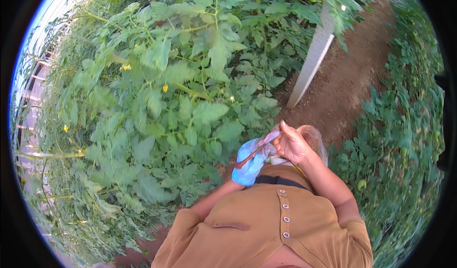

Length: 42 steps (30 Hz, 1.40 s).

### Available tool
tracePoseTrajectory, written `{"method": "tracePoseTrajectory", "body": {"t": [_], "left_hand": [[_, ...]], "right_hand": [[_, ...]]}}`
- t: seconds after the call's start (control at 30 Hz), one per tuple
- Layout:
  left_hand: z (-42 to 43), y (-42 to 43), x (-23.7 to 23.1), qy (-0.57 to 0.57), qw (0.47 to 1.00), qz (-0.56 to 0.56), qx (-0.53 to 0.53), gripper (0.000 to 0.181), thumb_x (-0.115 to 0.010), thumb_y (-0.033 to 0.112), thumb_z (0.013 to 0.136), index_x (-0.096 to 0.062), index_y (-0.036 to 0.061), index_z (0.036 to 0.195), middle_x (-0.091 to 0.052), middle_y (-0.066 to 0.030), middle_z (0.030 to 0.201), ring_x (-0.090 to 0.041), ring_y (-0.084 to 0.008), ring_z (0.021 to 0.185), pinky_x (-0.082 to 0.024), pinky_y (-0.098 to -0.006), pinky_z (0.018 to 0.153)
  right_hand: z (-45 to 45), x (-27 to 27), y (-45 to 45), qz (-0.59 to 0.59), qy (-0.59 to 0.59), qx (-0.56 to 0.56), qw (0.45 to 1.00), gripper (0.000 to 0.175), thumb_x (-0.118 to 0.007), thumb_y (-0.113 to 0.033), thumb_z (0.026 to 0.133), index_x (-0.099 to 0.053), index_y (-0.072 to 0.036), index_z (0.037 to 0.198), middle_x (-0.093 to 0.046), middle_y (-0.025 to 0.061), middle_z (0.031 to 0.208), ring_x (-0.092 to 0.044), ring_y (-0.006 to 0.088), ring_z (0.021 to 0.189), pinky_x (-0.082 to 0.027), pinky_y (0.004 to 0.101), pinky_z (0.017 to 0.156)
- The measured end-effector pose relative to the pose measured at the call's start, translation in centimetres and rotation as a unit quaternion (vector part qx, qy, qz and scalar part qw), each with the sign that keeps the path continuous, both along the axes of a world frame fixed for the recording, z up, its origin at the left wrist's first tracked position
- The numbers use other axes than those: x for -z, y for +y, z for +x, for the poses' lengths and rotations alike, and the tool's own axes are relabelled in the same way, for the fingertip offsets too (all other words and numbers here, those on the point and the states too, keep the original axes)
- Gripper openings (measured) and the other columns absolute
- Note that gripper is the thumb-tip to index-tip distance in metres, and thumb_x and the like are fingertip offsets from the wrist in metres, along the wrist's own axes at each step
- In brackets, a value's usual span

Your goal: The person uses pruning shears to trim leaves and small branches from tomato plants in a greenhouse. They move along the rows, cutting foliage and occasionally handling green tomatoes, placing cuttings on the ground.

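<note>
My left hand [250, 162] wears a light-blue glove with purplish stains, its index finger stretched toward the other hand. Across the glove runs a thin reddish-brown strip [246, 160]; whether the fingers grip it is unclear. My bare right hand [291, 145] meets the gloved fingertip, thumb raised and fingers curled. What lies between its fingers is hidden. A red and yellow cord [298, 169] shows by the right wrist. Behind that hand hangs a clear plastic bag [314, 139], close to my waist.
Dense tomato plants [210, 114] with yellow flowers fill the left and front. A pale post [316, 54] leans up from the bare soil path [351, 68]. More tomato plants [392, 143], with a green tomato [361, 185], line the right side.
</note>
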<state>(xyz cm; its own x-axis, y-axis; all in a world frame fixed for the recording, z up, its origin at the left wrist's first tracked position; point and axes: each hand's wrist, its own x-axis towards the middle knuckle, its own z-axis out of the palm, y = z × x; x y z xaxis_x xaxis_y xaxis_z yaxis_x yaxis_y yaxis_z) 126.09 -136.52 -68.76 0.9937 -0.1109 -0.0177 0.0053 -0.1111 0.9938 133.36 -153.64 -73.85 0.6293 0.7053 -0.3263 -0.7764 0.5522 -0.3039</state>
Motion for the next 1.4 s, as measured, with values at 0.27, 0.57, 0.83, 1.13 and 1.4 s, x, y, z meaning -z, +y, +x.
{"method": "tracePoseTrajectory", "body": {"t": [0.27,0.57,0.83,1.13,1.4], "left_hand": [[4.7,1.6,1.2,0.04,0.996,-0.007,-0.085,0.042,-0.057,0.031,0.096,-0.062,-0.0035,0.12,-0.068,-0.0089,0.09,-0.059,-0.0108,0.073,-0.047,-0.0243,0.066],[5.1,3.0,2.0,0.105,0.989,0.003,-0.105,0.04,-0.061,0.026,0.094,-0.063,-0.0063,0.118,-0.068,-0.0131,0.098,-0.066,-0.0177,0.084,-0.051,-0.0285,0.073],[6.7,0.2,1.6,0.062,0.985,-0.014,-0.159,0.039,-0.061,0.028,0.093,-0.066,-0.0045,0.115,-0.068,-0.0097,0.09,-0.065,-0.0163,0.08,-0.05,-0.0274,0.071],[12.0,-6.7,-1.1,0.029,0.983,0.043,-0.175,0.04,-0.062,0.028,0.092,-0.066,-0.002,0.117,-0.069,-0.0086,0.086,-0.062,-0.0138,0.074,-0.049,-0.0264,0.067],[18.6,-14.4,-5.8,-0.074,0.989,0.085,-0.093,0.037,-0.061,0.03,0.091,-0.068,-0.0006,0.111,-0.066,-0.0113,0.082,-0.061,-0.0245,0.073,-0.047,-0.0338,0.067]], "right_hand": [[14.8,8.2,13.1,-0.356,-0.413,-0.135,0.828,0.036,-0.062,-0.013,0.09,-0.055,0.005,0.121,-0.068,0.0121,0.089,-0.065,0.0135,0.064,-0.054,0.0285,0.052],[15.5,9.7,18.5,-0.394,-0.556,-0.041,0.731,0.019,-0.068,-0.009,0.086,-0.06,0.008,0.091,-0.065,0.011,0.073,-0.065,0.0145,0.059,-0.052,0.0288,0.049],[19.7,5.4,8.3,-0.371,-0.523,-0.174,0.747,0.02,-0.062,-0.009,0.089,-0.068,0.0,0.105,-0.07,0.016,0.083,-0.069,0.0191,0.066,-0.055,0.0329,0.06],[22.9,1.1,-14.2,-0.452,-0.601,-0.206,0.626,0.024,-0.062,-0.004,0.084,-0.068,-0.003,0.108,-0.071,0.014,0.089,-0.068,0.0255,0.083,-0.054,0.0346,0.079],[21.5,-5.7,-19.4,-0.164,-0.338,-0.172,0.91,0.032,-0.071,-0.019,0.087,-0.066,0.001,0.111,-0.071,0.012,0.096,-0.068,0.0184,0.089,-0.055,0.0342,0.08]]}}
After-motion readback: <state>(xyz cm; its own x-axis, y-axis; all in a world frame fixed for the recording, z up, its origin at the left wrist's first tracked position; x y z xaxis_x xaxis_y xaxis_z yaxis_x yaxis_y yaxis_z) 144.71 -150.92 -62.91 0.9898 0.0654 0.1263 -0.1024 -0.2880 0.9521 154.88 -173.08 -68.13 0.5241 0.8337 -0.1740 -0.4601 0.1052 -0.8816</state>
